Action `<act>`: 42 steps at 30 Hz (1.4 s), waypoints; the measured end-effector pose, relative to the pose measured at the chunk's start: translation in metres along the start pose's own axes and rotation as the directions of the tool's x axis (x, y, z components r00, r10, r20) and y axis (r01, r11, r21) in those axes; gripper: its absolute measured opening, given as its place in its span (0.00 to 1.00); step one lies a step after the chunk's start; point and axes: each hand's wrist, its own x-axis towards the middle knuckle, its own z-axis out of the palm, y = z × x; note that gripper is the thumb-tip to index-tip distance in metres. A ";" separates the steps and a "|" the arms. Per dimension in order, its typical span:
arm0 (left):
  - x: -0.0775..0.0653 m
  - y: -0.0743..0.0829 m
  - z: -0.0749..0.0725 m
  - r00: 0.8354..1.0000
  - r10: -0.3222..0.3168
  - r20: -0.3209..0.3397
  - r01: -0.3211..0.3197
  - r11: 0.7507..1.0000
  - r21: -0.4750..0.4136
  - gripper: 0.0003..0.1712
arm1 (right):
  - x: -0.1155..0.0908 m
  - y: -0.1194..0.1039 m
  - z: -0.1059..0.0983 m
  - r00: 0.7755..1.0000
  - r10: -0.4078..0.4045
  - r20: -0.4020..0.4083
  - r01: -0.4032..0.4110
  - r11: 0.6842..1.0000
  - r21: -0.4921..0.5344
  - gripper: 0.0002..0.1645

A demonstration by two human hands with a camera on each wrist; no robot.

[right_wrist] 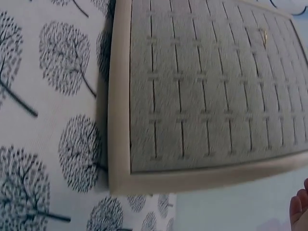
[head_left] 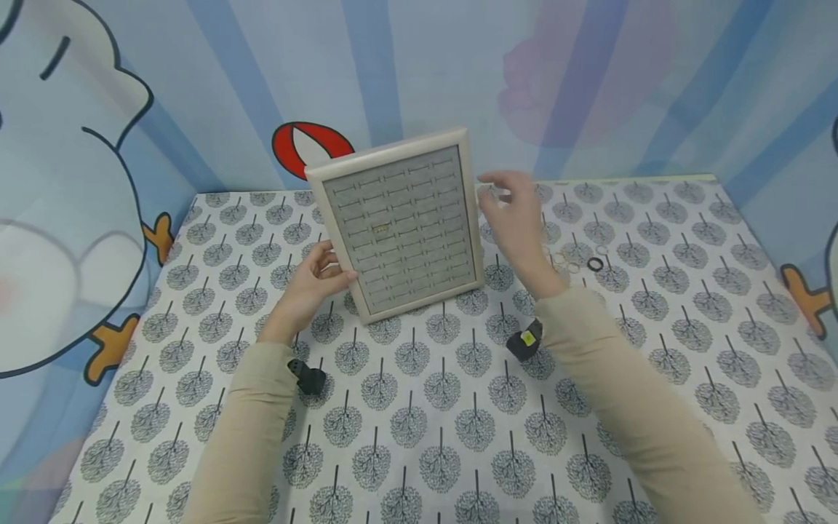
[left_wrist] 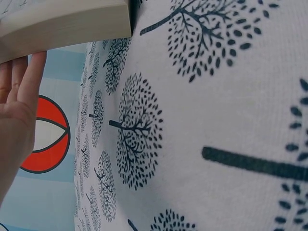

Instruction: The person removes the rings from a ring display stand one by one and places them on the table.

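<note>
A ring display frame (head_left: 406, 225) with a pale rim and a grey slotted insert stands tilted back on the patterned cloth. One gold ring (head_left: 380, 228) sits in a slot left of the insert's middle; the right wrist view also shows this gold ring (right_wrist: 264, 38). My left hand (head_left: 313, 282) grips the frame's left edge, thumb at the front rim and the other fingers behind. Just off the upper right edge, my right hand (head_left: 515, 218) hovers with bent fingers, a gap between thumb and forefinger, and nothing visible in it.
To the right of the frame, on the cloth (head_left: 445, 386), lie a black ring (head_left: 595, 264), a silver ring (head_left: 602, 250) and several gold-toned rings (head_left: 573, 268), some partly behind my right wrist. A printed cartoon backdrop (head_left: 419, 65) rises behind the table's far edge.
</note>
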 end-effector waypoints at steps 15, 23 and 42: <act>-0.001 0.001 0.000 1.000 0.011 -0.007 -0.011 1.000 0.008 0.38 | -0.017 -0.028 0.041 0.979 -0.128 0.156 0.122 0.991 0.048 0.15; -0.001 0.001 0.000 1.000 0.009 -0.007 -0.009 1.000 0.008 0.38 | -0.025 -0.034 0.056 0.950 -0.135 0.281 0.149 0.988 -0.031 0.17; 0.000 -0.001 -0.001 1.000 0.027 0.005 -0.027 1.000 0.006 0.37 | -0.031 -0.038 0.074 0.893 -0.075 0.443 0.130 0.987 -0.096 0.18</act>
